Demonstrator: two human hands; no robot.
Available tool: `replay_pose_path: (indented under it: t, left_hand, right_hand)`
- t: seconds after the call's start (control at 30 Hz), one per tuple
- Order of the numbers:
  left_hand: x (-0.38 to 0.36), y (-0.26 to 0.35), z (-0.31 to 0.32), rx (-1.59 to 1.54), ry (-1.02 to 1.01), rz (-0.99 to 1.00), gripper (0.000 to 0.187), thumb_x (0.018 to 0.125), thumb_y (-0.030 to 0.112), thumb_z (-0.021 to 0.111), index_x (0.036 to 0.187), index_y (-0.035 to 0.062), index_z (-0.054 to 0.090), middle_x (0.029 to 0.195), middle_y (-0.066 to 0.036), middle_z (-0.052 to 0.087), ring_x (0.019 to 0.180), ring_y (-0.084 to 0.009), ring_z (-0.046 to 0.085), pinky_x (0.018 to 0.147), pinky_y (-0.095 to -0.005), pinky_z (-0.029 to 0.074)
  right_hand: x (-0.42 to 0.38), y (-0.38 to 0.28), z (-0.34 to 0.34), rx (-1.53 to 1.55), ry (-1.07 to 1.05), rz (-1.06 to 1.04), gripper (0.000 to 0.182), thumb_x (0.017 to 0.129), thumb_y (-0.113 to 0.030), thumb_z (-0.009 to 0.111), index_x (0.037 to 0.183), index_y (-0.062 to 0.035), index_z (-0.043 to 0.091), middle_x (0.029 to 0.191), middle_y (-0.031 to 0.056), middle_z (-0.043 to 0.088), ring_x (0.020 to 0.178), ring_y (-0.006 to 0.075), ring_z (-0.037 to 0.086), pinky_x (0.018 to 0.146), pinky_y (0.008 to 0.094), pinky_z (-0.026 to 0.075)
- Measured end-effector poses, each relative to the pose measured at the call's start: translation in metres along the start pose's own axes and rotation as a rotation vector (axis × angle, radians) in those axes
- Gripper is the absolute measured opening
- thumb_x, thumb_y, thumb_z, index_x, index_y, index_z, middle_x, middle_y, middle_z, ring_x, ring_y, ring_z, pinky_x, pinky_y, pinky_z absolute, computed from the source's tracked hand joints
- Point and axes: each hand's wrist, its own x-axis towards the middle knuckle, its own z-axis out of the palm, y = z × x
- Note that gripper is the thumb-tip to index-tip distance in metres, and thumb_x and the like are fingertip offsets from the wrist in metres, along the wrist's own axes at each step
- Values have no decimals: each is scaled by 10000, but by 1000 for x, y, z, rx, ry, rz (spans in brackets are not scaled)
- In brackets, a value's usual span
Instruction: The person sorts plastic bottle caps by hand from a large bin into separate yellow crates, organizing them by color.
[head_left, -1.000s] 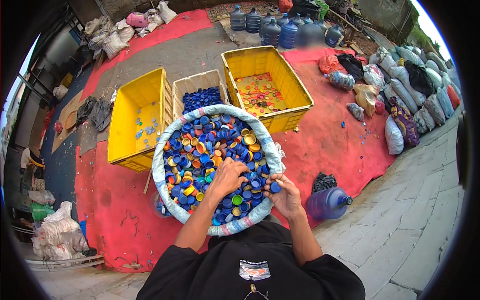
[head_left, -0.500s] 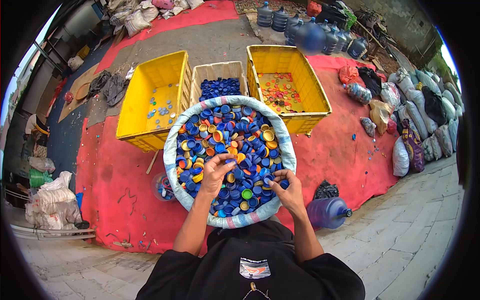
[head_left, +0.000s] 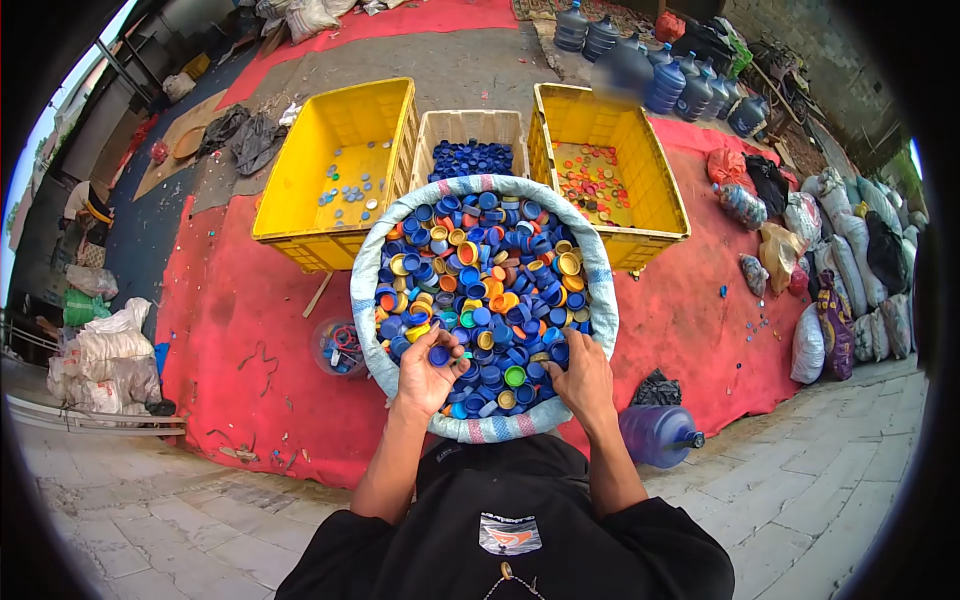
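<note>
In the head view, looking down on a sack (head_left: 364,305) with rolled rim, standing close before the body and well filled with loose caps (head_left: 500,290) of blue, orange, yellow and green; with the left hand (head_left: 426,380), over the near left part of the sack, grasping a dark blue cap (head_left: 439,356) between thumb and curled fingers, palm turned partly upward; with the right hand (head_left: 586,380), reaching inside the rim on the opposite side, fingertips pointing down to the caps and drawn together; not possible to tell whether gripping a cap there, because of the hidden fingertips.

Beyond the sack, in a row: to the left, a yellow crate (head_left: 320,130) with scattered pale caps; in the middle, a whitish crate (head_left: 472,127) with many dark blue caps; to the right, another yellow crate (head_left: 590,115) with red, orange and yellowish caps.

For good handling, probably best to pinch each cap by its edge, lightly but surely, smooth plastic being likely slippery; to hold both hands above the sack's mouth, so as to let any dropped cap fall back inside; to turn the cap toward the eyes for judging its colour; to avoid leaning on the rim.
</note>
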Motion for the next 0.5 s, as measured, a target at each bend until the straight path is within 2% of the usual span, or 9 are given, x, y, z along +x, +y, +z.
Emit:
replay_pose_path:
  t: [0.03,0.13,0.17,0.27,0.3,0.4,0.43,0.47,0.5]
  left_hand:
    - [0,-3,3,71,56,17,197,952,266,590,885,82,595,804,-40,589,730,-153,565,679,-340,504]
    - [-2,-6,13,245,99,45,200,955,276,599,868,96,591,737,-4,541,648,-110,504,628,-298,455]
    - [-1,-7,16,256,72,35,168,936,245,644,867,102,591,694,28,497,588,-64,442,560,-237,394]
    - [0,-17,29,661,33,160,149,897,201,697,885,88,600,694,39,506,581,-33,429,509,-195,354]
    - [-1,-21,39,798,35,187,175,851,165,746,926,69,620,715,37,547,591,-3,426,481,-175,330]
    - [10,-37,48,1292,-169,526,228,806,143,772,970,18,676,804,-8,664,666,-40,537,550,-216,396]
    - [11,-40,54,1404,-162,473,234,793,140,777,974,23,689,841,-16,686,701,-48,560,595,-231,415]
    - [12,-44,61,1534,-177,491,251,784,140,776,992,33,684,848,-35,693,725,-77,593,601,-245,422]
    - [17,-49,65,1579,-234,562,254,782,133,767,998,30,680,877,-60,696,755,-128,626,616,-273,450]
  right_hand:
    - [0,0,1,-16,-17,8,528,716,-99,759,1192,-5,552,1031,195,608,972,375,583,833,444,484]
    - [1,2,2,2,-43,17,523,719,-109,764,1187,-1,558,1038,207,610,953,372,592,813,441,489]
    - [2,3,2,19,-46,19,520,721,-113,766,1184,1,561,1041,212,612,944,371,597,803,439,490]
    - [6,-1,-11,254,-55,103,507,740,-120,771,1186,12,569,992,170,617,823,283,619,734,385,499]
    - [6,0,-13,340,-24,126,490,757,-126,764,1186,13,572,968,147,611,789,249,605,714,363,494]
    - [6,10,-20,664,71,205,441,807,-143,742,1183,19,579,904,84,588,715,160,556,664,301,474]
    - [5,15,-21,815,101,241,426,821,-150,732,1181,20,581,890,68,577,710,138,534,653,283,464]
    - [4,19,-24,966,134,274,411,836,-156,723,1178,22,583,875,51,565,704,117,512,643,266,453]
    - [2,23,-29,1130,82,318,350,888,-176,657,1168,18,574,860,52,559,723,119,518,639,253,438]
